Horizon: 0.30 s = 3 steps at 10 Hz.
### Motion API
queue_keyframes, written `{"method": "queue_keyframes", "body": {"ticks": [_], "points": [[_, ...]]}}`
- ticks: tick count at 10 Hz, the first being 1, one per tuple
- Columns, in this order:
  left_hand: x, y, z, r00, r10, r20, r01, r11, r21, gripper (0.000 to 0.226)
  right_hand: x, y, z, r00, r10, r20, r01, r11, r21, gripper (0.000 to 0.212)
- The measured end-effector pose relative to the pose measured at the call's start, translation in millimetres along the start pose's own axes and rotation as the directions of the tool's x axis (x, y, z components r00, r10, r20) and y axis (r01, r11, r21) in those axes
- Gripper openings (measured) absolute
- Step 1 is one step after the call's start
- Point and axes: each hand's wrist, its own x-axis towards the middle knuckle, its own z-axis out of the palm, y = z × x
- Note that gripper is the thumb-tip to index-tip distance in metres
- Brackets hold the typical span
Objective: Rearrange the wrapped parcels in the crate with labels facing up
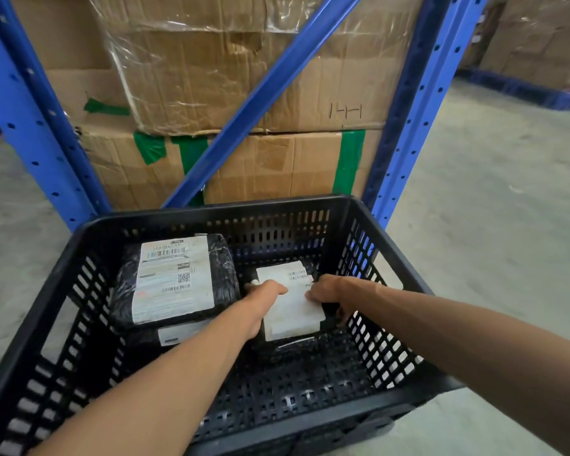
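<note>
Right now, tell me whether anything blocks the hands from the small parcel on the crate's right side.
Nothing visible does. The left hand and right hand already grip the small parcel, label up, inside the crate. The large parcel lies beside it on the left.

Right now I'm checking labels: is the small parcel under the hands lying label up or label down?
Label up: the small parcel shows its white label with a barcode on top, held between left hand and right hand.
</note>
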Motion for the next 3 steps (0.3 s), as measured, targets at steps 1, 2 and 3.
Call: {"method": "queue_keyframes", "body": {"ticks": [1, 2, 3], "points": [[-21, 7, 5, 0.999, 0.039, 0.038, -0.037, 0.999, -0.040, 0.100, -3, -3, -3, 1.000, -0.009, -0.026, 0.007, 0.995, -0.095, 0.048], [-33, 27, -1, 0.987, 0.084, 0.138, -0.073, 0.994, -0.078, 0.098, -8, -13, -15, 0.995, -0.016, -0.099, 0.014, 1.000, -0.019, 0.065], [-61, 47, -10, 0.968, 0.208, 0.141, -0.184, 0.968, -0.169, 0.081, -18, -30, -37, 0.938, -0.163, -0.304, 0.176, 0.984, 0.016, 0.067]]}}
